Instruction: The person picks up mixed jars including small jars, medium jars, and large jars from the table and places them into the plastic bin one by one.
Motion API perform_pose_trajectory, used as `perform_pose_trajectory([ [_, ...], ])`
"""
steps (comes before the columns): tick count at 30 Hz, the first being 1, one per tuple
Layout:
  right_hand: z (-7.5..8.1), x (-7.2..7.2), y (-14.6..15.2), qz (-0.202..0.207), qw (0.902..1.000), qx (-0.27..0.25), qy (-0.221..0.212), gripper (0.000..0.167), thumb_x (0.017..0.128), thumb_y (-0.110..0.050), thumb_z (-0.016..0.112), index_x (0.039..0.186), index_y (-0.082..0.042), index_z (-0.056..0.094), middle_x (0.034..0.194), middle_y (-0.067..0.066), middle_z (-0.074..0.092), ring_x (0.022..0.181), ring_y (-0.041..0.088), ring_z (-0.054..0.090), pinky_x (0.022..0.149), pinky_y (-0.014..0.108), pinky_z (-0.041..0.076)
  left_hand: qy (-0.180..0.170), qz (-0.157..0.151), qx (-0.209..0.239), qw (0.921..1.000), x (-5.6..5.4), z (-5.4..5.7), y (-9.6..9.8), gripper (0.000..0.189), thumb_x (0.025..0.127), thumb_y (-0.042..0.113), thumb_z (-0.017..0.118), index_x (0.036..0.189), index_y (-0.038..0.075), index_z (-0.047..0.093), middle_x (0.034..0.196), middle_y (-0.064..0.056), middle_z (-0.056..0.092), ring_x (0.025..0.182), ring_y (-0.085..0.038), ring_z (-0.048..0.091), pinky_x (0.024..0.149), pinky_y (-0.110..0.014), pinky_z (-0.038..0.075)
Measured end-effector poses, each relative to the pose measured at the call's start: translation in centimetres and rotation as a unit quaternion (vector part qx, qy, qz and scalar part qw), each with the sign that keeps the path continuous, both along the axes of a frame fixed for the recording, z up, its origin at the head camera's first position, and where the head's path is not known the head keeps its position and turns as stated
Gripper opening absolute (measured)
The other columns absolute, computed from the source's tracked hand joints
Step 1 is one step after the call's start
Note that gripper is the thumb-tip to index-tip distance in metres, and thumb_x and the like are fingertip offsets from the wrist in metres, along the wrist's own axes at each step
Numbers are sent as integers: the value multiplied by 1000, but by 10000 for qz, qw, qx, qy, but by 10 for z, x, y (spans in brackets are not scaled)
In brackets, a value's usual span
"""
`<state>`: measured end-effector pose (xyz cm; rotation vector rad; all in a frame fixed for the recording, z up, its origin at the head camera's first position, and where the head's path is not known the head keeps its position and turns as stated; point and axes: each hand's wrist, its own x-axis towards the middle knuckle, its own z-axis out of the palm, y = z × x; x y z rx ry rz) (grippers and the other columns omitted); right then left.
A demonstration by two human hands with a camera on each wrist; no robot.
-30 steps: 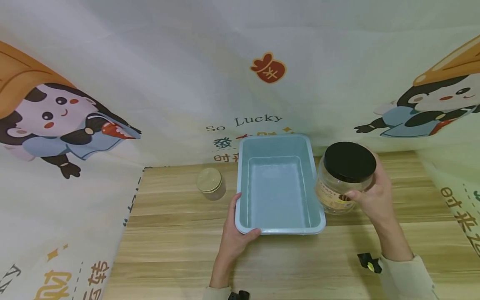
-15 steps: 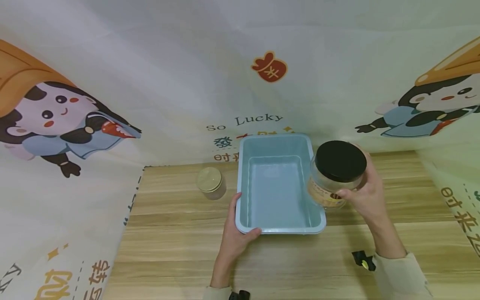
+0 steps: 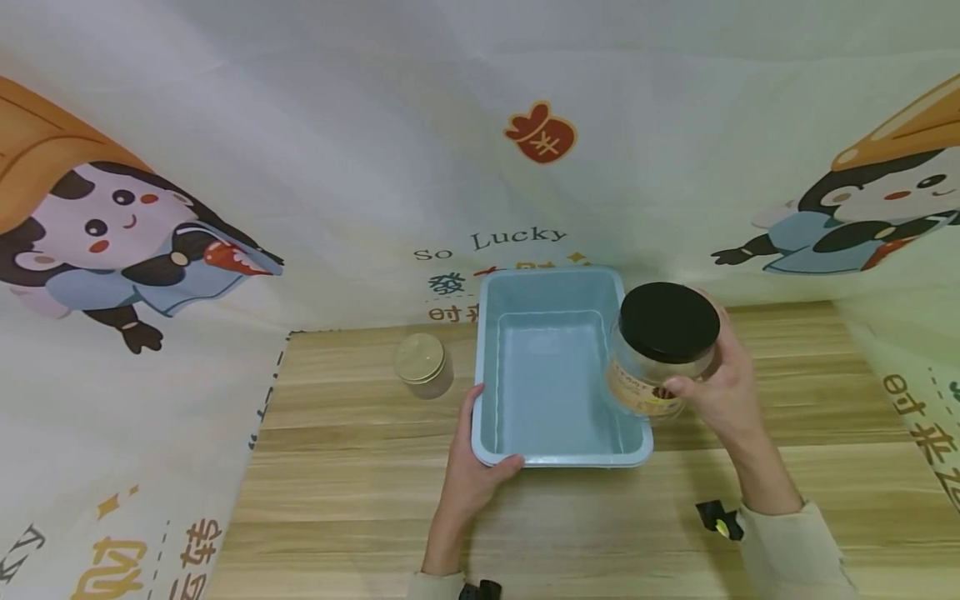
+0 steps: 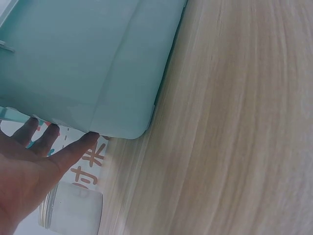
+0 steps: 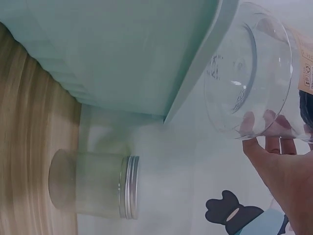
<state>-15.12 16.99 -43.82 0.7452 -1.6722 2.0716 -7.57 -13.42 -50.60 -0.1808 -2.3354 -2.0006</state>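
Observation:
My right hand (image 3: 723,387) grips a clear plastic jar (image 3: 637,392) with a black lid and a paper label. The jar hangs upright over the right rim of a light blue plastic tub (image 3: 555,460). In the right wrist view, the jar's see-through base (image 5: 239,73) is higher than the tub's rim, with fingertips curled against its side. My left hand (image 3: 468,479) holds the tub's near left corner, thumb on the front rim, fingers along the left side. Nothing lies inside the tub in the head view.
A small jar with a gold-toned lid (image 3: 420,360) stands left of the tub. Another jar with a silvery lid (image 5: 100,183) stands right of it, hidden in the head view. A printed cloth wall (image 3: 360,150) rises behind the wooden table (image 3: 337,517).
My right hand has carried the jar leftward from beside the tub to over its right rim. The left hand and the tub have stayed put.

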Motion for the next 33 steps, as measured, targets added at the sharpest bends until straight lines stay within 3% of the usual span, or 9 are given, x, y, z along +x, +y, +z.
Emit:
perform_pose_trajectory([
  [10, 0, 0, -5, 198, 9997, -12, -144, 98, 67, -24, 93, 145, 8, 42, 143, 17, 51, 125, 28, 49, 104, 30, 37, -78, 4, 13, 10000, 0, 1, 0, 105, 67, 8, 84, 153, 5, 26, 143, -31, 42, 122, -50, 46, 99, -53, 36],
  [17, -2, -2, -8, 71, 9998, 176, -92, 100, 66, -29, 93, 144, 8, 43, 143, 16, 52, 127, 28, 47, 107, 31, 32, 0, 67, -55, 10000, -7, -32, -3, 110, 65, 13, 87, 156, 16, 25, 146, -26, 41, 124, -46, 46, 100, -51, 36],
  [20, -2, -3, -9, -2, 9996, 269, -99, 102, 65, -33, 93, 144, 7, 44, 142, 14, 53, 126, 26, 48, 108, 30, 32, 93, 57, -63, 9999, -8, -37, -3, 109, 66, 20, 88, 156, 23, 26, 147, -22, 43, 124, -42, 48, 100, -51, 36],
  [26, -3, -3, -12, 179, 9996, 197, -119, 103, 64, -33, 94, 143, 9, 43, 140, 14, 54, 123, 27, 49, 106, 31, 34, 163, 29, -41, 9999, -8, -38, -2, 106, 67, 27, 88, 154, 33, 28, 145, -21, 45, 121, -40, 49, 99, -55, 37],
  [33, -2, -6, -18, 249, 9991, 316, -159, 105, 62, -34, 95, 143, 9, 44, 139, 13, 55, 122, 26, 49, 105, 31, 33, 120, 143, -77, 9998, -6, -37, -3, 105, 67, 24, 87, 153, 34, 29, 147, -22, 43, 124, -40, 48, 101, -55, 36],
])
